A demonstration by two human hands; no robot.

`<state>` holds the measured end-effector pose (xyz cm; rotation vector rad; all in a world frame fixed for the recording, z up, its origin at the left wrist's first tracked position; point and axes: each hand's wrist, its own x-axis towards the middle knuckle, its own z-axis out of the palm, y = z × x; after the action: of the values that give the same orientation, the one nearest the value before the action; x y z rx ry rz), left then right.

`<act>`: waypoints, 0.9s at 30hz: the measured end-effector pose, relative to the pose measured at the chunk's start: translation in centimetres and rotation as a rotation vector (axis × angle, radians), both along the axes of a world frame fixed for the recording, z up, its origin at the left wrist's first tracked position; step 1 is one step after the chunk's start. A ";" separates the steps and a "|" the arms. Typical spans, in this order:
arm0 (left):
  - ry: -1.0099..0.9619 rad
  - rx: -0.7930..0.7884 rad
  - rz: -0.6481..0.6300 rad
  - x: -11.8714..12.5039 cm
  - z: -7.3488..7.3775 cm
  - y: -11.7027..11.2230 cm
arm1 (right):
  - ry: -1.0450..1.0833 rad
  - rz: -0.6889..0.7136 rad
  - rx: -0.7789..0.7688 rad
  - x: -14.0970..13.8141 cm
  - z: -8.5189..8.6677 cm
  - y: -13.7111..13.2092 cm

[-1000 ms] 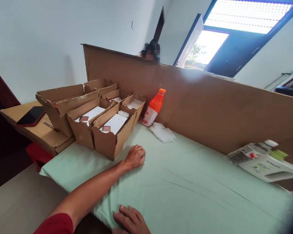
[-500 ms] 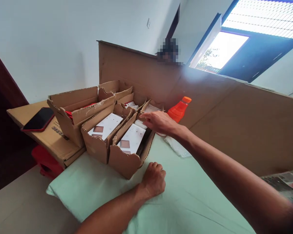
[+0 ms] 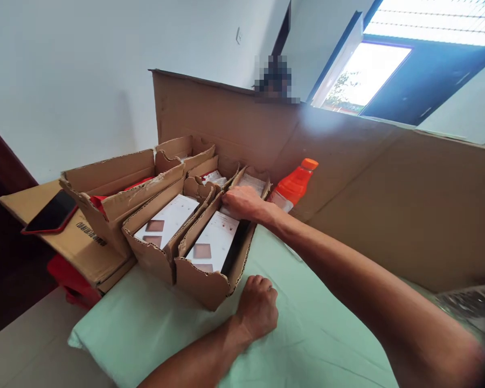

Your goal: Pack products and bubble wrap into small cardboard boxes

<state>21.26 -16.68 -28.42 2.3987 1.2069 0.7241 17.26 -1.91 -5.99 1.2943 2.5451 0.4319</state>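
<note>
R grip [image 3: 244,203] atop cards [image 3: 212,243], far end of box [image 3: 202,284].

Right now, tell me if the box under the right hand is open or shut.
Open: the cardboard box has no lid; white cards show inside, under the right hand.

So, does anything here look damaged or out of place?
Mostly wear. The small cardboard boxes have ragged, torn rims, and the big box beside them is ripped along its flap. The orange bottle leans against the cardboard wall instead of standing upright. Nothing looks spilled.
</note>
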 end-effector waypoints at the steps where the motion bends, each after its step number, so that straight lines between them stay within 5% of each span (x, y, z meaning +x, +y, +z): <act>1: -0.008 -0.006 -0.003 -0.1 -0.1 -0.1 | 0.041 -0.017 0.018 1.0 0.7 -0.3; 3: -0.030 -0.018 -0.011 -0.3 -0.1 -0.2 | 0.238 -0.059 0.041 4.3 2.5 -0.8; 7: -0.074 -0.033 -0.014 -0.4 -0.2 -0.5 | 0.992 -0.150 -0.028 15.3 4.5 -2.4; 10: -0.094 -0.036 -0.006 -0.4 -0.1 -0.7 | 1.463 -0.422 0.030 23.8 1.9 -3.7; 13: -0.103 -0.033 -0.004 -0.3 -0.2 -0.8 | 1.631 -0.688 0.089 29.4 -3.5 -4.0; 17: -0.099 -0.035 0.007 -0.4 -0.2 -0.8 | 1.648 -0.848 0.070 31.9 -10.0 -3.1; 20: -0.094 -0.042 0.015 -0.5 -0.2 -0.8 | 1.609 -0.922 0.024 32.3 -12.0 -2.6; 23: -0.102 -0.042 0.019 -0.4 -0.1 -0.8 | 1.564 -0.906 0.077 32.3 -11.6 -2.6; 27: -0.122 -0.043 0.025 -0.2 -0.2 -0.7 | 1.510 -0.729 0.114 29.5 -7.9 -2.3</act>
<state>21.06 -17.41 -28.62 2.2727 1.1922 0.8307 46.71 -4.23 -13.85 3.2152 2.4279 -0.9163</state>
